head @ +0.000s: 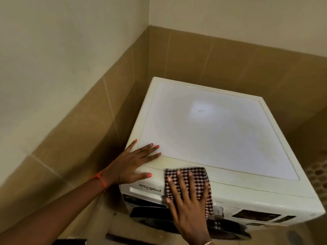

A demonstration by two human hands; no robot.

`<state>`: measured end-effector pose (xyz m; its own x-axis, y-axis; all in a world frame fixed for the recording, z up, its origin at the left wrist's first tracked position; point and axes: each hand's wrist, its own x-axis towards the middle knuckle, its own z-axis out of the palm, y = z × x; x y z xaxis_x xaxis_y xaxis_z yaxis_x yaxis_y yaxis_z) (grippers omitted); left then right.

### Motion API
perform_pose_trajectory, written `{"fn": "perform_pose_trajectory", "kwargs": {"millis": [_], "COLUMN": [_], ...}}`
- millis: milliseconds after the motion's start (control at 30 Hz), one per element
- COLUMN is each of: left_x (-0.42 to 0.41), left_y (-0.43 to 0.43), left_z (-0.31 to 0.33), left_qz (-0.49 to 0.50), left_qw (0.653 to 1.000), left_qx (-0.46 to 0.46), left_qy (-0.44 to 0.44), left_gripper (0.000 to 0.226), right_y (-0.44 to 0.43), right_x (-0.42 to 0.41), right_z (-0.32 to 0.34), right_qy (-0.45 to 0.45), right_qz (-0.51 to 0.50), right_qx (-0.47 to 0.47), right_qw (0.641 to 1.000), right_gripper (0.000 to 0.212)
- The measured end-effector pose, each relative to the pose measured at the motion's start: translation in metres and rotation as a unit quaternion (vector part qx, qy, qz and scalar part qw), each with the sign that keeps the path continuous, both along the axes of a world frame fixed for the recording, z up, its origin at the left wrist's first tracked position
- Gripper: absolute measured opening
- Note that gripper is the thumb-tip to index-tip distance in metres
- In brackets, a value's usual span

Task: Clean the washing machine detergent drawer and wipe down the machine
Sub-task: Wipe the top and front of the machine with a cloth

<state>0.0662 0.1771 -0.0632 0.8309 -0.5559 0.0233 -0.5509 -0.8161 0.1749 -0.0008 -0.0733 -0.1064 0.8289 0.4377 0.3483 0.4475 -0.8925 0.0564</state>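
Your right hand [189, 197] presses flat, fingers spread, on the checked woven cloth [196, 175] draped over the washer's [212, 129] front edge; your left hand [134, 161] lies flat, holding nothing, on its smooth corner. You're likely mid wipe-down: next, sweep firmly across the glossy white top

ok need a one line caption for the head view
Right hand presses a checked cloth on the front edge of the washing machine while the left hand rests on its top
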Motion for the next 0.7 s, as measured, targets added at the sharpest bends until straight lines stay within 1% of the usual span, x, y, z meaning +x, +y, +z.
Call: {"fn": "perform_pose_trajectory", "kwargs": {"millis": [133, 233, 300, 333, 400, 433, 467, 533, 600, 700], "left_x": [0.001, 0.003, 0.003, 0.004, 0.004, 0.004, 0.004, 0.005, 0.005, 0.008], "left_y": [0.004, 0.003, 0.002, 0.001, -0.001, -0.002, -0.003, -0.004, -0.004, -0.002], "left_z": [-0.001, 0.002, 0.002, 0.002, 0.001, 0.001, 0.001, 0.002, 0.002, 0.000], "left_qz": [-0.021, -0.020, -0.008, -0.001, 0.002, 0.000, 0.001, 0.004, 0.004, -0.001], "left_qw": [0.999, 0.999, 0.998, 0.996, 0.995, 0.996, 0.998, 0.999, 0.998, 0.998], "left_qx": [-0.027, -0.032, -0.052, -0.066, -0.081, -0.072, -0.058, -0.038, -0.046, -0.034], "left_qy": [0.011, 0.024, 0.044, 0.052, 0.052, 0.046, 0.039, 0.036, 0.048, 0.043], "left_gripper": [0.072, 0.072, 0.071, 0.070, 0.072, 0.073, 0.075, 0.080, 0.081, 0.082], "right_y": [0.031, 0.032, 0.032, 0.033, 0.044, 0.052, 0.062, 0.085, 0.106, 0.108], "right_x": [-0.002, -0.001, 0.000, 0.001, 0.001, 0.003, 0.005, 0.007, 0.009, 0.011], "right_z": [-0.027, -0.044, -0.053, -0.055, -0.057, -0.057, -0.056, -0.056, -0.058, -0.072], "right_qy": [-0.054, -0.084, -0.110, -0.122, -0.134, -0.133, -0.133, -0.151, -0.155, -0.149], "right_qz": [0.020, 0.032, 0.055, 0.074, 0.121, 0.142, 0.153, 0.155, 0.174, 0.220], "right_qx": [-0.044, -0.075, -0.091, -0.105, -0.148, -0.168, -0.181, -0.195, -0.260, -0.386], "right_qw": [0.997, 0.993, 0.988, 0.984, 0.972, 0.966, 0.962, 0.957, 0.937, 0.883], "right_gripper": [0.053, 0.051, 0.053, 0.059, 0.083, 0.092, 0.097, 0.096, 0.088, 0.083]}}
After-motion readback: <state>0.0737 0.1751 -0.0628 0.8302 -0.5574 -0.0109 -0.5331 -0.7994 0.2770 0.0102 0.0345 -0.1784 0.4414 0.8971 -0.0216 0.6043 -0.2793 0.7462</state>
